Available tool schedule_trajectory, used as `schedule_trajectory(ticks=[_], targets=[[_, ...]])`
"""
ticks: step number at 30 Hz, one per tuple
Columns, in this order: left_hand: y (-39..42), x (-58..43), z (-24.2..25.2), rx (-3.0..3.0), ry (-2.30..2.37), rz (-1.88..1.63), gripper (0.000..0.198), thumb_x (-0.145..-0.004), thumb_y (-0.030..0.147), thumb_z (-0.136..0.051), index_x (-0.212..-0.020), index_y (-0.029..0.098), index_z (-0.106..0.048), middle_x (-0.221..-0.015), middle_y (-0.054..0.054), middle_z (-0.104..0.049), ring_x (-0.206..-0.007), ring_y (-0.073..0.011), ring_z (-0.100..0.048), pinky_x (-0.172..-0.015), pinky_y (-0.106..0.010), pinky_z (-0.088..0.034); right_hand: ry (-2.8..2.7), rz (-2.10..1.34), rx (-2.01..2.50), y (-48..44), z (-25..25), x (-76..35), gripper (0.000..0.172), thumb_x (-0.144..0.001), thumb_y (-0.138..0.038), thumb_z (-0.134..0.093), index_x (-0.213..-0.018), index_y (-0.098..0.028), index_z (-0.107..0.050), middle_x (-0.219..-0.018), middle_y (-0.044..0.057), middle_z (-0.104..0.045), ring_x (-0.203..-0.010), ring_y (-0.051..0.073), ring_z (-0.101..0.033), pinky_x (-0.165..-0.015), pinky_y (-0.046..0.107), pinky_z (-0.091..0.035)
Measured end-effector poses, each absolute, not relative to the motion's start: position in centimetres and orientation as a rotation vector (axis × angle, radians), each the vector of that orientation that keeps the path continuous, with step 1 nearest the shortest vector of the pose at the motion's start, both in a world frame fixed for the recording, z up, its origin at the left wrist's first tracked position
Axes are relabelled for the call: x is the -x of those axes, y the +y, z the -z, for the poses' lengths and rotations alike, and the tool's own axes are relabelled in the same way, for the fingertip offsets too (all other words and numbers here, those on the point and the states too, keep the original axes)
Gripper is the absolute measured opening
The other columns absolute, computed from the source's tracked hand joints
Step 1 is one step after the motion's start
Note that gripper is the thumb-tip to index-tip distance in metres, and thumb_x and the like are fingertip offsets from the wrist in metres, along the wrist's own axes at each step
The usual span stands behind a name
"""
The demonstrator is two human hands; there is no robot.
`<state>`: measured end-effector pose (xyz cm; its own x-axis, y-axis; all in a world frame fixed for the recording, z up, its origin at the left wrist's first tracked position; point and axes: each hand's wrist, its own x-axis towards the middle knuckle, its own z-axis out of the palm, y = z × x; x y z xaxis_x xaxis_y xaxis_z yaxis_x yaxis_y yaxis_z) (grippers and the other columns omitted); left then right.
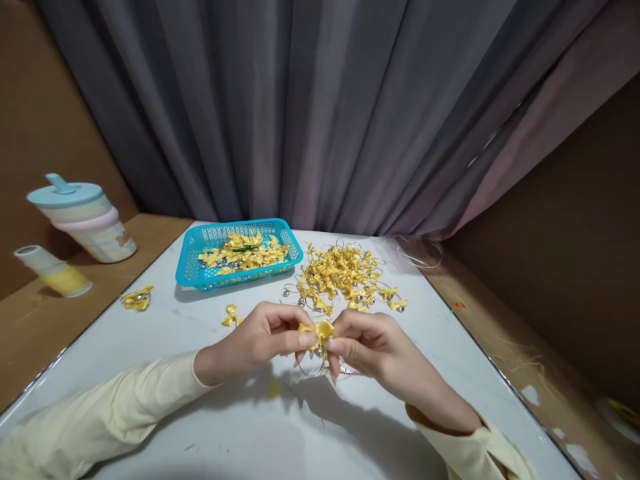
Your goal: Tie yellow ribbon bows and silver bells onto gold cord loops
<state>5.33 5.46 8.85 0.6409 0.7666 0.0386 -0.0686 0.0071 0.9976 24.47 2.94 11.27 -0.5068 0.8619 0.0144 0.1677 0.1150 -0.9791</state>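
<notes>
Above the front half of the table, a yellow ribbon bow [324, 329] with a small silver bell and a thin wire loop [314, 371] is held between both hands. My left hand [267, 337] pinches the bow's left side between thumb and fingers. From the right, my right hand [367, 340] is closed on the bow's other edge, close to the bell; its fingertips partly hide the loop. Just behind my left hand lies a loose yellow bow [231, 315]. Beyond my hands spreads a pile of yellow bows [340, 270] with bells and wire loops.
A blue plastic basket [193, 270] of yellow bows stands at the back left. More bows [137, 299] lie by the left edge. On the brown surface to the left are a lidded tumbler [95, 223] and a spool [65, 275]. A grey curtain [310, 113] hangs behind the table.
</notes>
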Motion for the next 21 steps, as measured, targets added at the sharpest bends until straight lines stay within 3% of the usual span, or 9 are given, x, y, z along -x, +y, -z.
schedule_trajectory(ticks=[3,5,7,10,13,18,21], targets=[[5.6,-5.5,-8.9,-1.438,0.666,-0.755,0.02,-0.077,0.031,-0.06,-0.068,0.014,-0.058,-0.056,0.003,-0.051,-0.052,-0.0077,-0.042,-0.052,-0.021,-0.034,-1.84,-1.343,1.071,3.2,-11.1,-24.7,0.023,-0.084,-0.039,-0.055,-0.078,-0.017,-0.055,-0.067,0.002,-0.064,-0.051,0.009,-0.048,-0.047,0.021,-0.037],[5.8,-5.6,-9.0,-1.46,0.731,-0.781,0.02,-0.077,0.031,-0.059,-0.068,0.014,-0.058,-0.058,0.003,-0.051,-0.054,-0.0083,-0.044,-0.054,-0.021,-0.035,-1.921,-1.012,1.163,3.1,-11.0,-24.8,0.017,-0.085,-0.033,-0.055,-0.092,-0.018,-0.057,-0.088,0.006,-0.065,-0.074,0.014,-0.057,-0.058,0.024,-0.044],[6.0,-5.7,-9.0,-1.488,0.798,-0.799,0.02,-0.078,0.032,-0.058,-0.069,0.014,-0.057,-0.06,0.003,-0.052,-0.057,-0.0092,-0.045,-0.056,-0.022,-0.036,-1.93,-0.644,1.209,2.6,-10.9,-24.8,0.02,-0.085,-0.029,-0.054,-0.103,-0.02,-0.055,-0.105,0.008,-0.06,-0.092,0.019,-0.056,-0.068,0.028,-0.047],[6.2,-5.9,-8.9,-1.53,0.86,-0.802,0.02,-0.079,0.032,-0.056,-0.069,0.014,-0.056,-0.061,0.002,-0.052,-0.059,-0.0102,-0.046,-0.058,-0.023,-0.037,-1.889,-0.443,1.204,1.7,-10.7,-24.6,0.016,-0.087,-0.027,-0.052,-0.102,-0.023,-0.055,-0.106,0.008,-0.058,-0.091,0.021,-0.055,-0.069,0.03,-0.047],[6.3,-5.9,-8.8,-1.616,0.89,-0.834,0.02,-0.08,0.031,-0.055,-0.069,0.014,-0.055,-0.062,0.002,-0.052,-0.06,-0.0105,-0.045,-0.058,-0.023,-0.036,-1.884,-0.67,1.263,1.3,-10.8,-24.1,0.013,-0.086,-0.033,-0.053,-0.092,-0.022,-0.056,-0.093,0.006,-0.061,-0.075,0.017,-0.054,-0.063,0.028,-0.045],[6.4,-5.7,-8.3,-1.846,0.944,-0.921,0.017,-0.081,0.027,-0.052,-0.069,0.015,-0.055,-0.062,0.002,-0.051,-0.058,-0.0102,-0.041,-0.056,-0.023,-0.035,-1.66,-1.262,1.231,2.6,-10.3,-23.3,0.028,-0.08,-0.041,-0.061,-0.094,-0.02,-0.05,-0.089,0.004,-0.06,-0.067,0.012,-0.051,-0.06,0.025,-0.042],[6.4,-5.5,-8.2,-1.957,0.961,-0.957,0.018,-0.082,0.026,-0.051,-0.068,0.015,-0.054,-0.061,0.002,-0.048,-0.056,-0.0098,-0.04,-0.055,-0.023,-0.034,-1.499,-1.49,1.18,3.2,-9.7,-23.3,0.037,-0.077,-0.044,-0.064,-0.096,-0.019,-0.044,-0.072,0.0,-0.057,-0.06,0.01,-0.048,-0.054,0.023,-0.037]])
